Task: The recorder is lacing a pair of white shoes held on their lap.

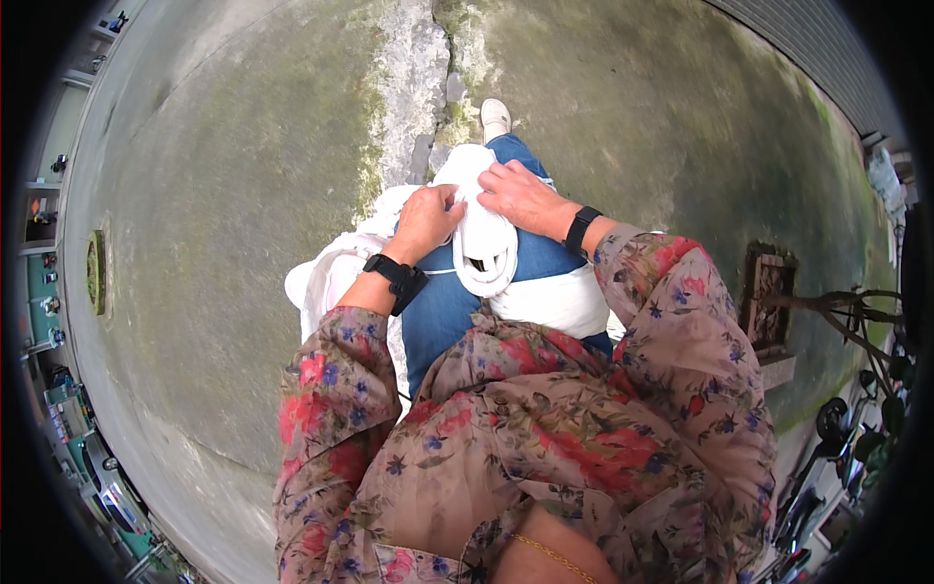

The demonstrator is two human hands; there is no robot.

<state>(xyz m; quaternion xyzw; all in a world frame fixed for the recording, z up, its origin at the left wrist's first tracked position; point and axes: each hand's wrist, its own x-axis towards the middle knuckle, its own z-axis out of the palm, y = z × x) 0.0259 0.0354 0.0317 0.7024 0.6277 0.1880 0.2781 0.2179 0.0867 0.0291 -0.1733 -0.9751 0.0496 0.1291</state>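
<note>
Across my lap lies a white, long, shoe-shaped thing (484, 238), with a rounded far end and a looped near end around a small dark gap. My left hand (426, 222) has its fingers bent and pinched at the thing's left side. From the right, my right hand (525, 198) presses curled fingertips on its upper part. Whatever fine piece the fingertips pinch is too small to make out. Loose white cloth (336, 268) spreads over my left thigh, and a folded white piece (555, 300) rests over my right thigh.
I sit outdoors above a mossy concrete floor (263, 146) with a cracked pale strip (413, 88). My foot in a light shoe (495, 115) stretches ahead. Right, a brick-edged planter (772, 302) holds a bare-stemmed plant. Parked vehicles (117, 492) line the far left.
</note>
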